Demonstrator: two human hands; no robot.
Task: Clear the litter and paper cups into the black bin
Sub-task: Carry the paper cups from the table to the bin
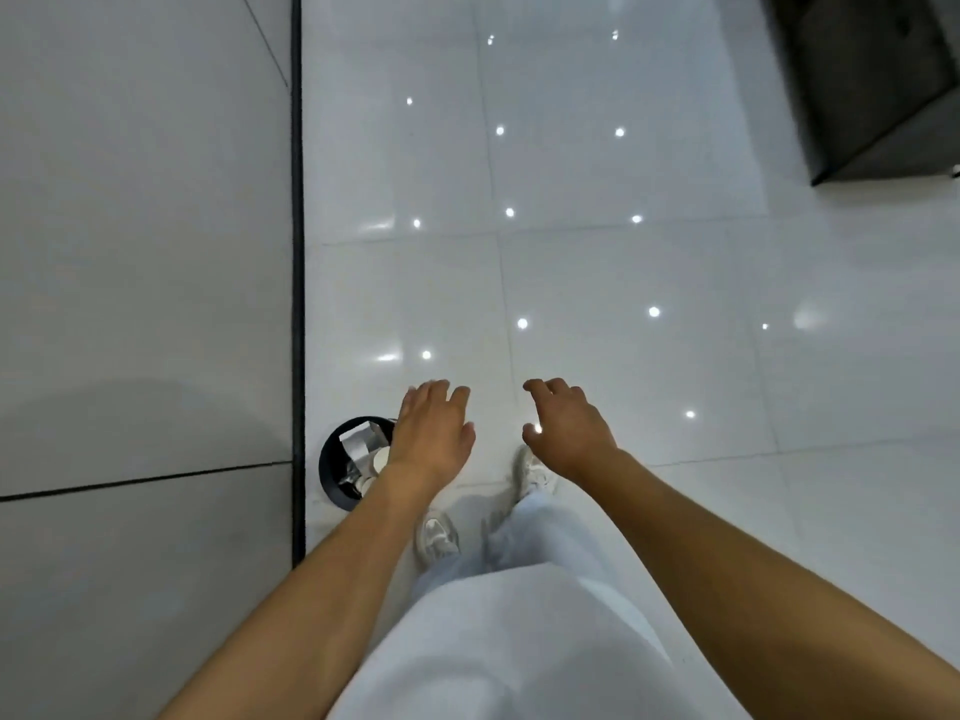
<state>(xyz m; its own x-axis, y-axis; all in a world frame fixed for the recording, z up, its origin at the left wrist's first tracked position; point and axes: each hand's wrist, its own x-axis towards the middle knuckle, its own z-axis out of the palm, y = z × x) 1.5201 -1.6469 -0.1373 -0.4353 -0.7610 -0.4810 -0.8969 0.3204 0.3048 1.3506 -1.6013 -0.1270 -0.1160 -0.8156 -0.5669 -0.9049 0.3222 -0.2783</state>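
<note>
The round black bin (332, 472) stands on the white floor by the wall's dark base strip, just left of my feet. Inside it lie crumpled silvery litter (358, 441) and what looks like a white paper cup (378, 462). My left hand (434, 431) hovers over the bin's right rim, fingers relaxed and holding nothing; my wrist hides part of the bin. A little to the right, my right hand (563, 423) hangs in the air over the floor, loosely curled and empty.
Glossy white floor tiles (623, 283) with ceiling-light reflections stretch ahead. A grey wall (140, 252) runs along the left. A dark piece of furniture (883, 85) sits at the far right. My white shoes (436, 535) and pale trousers are below.
</note>
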